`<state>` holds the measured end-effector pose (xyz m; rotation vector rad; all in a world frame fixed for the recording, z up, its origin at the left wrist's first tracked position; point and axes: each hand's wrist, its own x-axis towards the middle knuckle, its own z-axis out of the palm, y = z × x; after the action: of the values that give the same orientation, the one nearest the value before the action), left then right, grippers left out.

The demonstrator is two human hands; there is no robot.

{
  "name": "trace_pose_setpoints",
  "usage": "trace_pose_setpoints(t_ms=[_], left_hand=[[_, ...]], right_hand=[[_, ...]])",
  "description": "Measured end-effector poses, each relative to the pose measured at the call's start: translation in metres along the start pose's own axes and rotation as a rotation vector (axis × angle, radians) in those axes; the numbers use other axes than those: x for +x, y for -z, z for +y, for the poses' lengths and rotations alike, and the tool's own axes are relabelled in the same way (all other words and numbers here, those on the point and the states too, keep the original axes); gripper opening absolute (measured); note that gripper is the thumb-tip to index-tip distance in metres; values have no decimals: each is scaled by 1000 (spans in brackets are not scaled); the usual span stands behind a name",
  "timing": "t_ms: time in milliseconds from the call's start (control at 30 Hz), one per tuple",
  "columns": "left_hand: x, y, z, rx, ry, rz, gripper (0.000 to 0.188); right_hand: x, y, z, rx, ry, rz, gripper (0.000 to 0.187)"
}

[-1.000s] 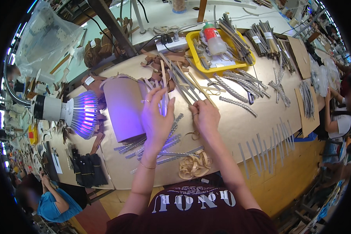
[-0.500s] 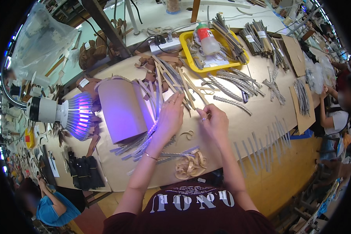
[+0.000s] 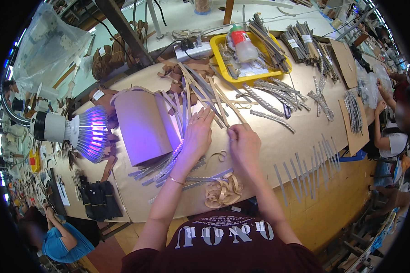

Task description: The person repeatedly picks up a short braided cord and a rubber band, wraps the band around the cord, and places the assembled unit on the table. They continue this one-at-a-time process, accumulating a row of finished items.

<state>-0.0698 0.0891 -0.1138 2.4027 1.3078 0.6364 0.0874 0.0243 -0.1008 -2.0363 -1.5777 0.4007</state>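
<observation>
A crowded workshop bench (image 3: 300, 136) covered in brown paper fills the view, seen from above, with the person's two forearms reaching in from the lower edge.

At the centre lies a fan of long tan strips (image 3: 205, 93), their long axes running from near the hands up and away, leaning slightly left, far ends towards the back of the bench. The right hand (image 3: 244, 143) is closed in a pinch on the near end of one strip. The left hand (image 3: 197, 135) rests flat on the strips just beside it, fingers spread narrowly, holding them down.

Judging by the layout, the work looks partly done: a row of pale strips (image 3: 307, 166) lies neatly spaced to the right, while many loose strips remain unsorted under and above the hands.

Curled offcuts (image 3: 222, 191) sit near the person's body. To the left, a lamp (image 3: 84, 132) casts violet light on a rolled cardboard sheet (image 3: 141, 127). A yellow tray (image 3: 253, 75) holding a bottle stands further back.
</observation>
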Motion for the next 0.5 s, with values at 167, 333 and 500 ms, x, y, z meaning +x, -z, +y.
trace_pose_setpoints(t_ms=[167, 333, 500], left_hand=[[4, 8, 8, -24, 51, 11, 37], [0, 38, 41, -485, 189, 248, 37], [-11, 67, 74, -1308, 339, -26, 50]], right_hand=[[-16, 57, 18, 738, -309, -271, 11], [-39, 106, 24, 1030, -369, -345, 12], [-49, 116, 19, 1003, -370, -364, 11]])
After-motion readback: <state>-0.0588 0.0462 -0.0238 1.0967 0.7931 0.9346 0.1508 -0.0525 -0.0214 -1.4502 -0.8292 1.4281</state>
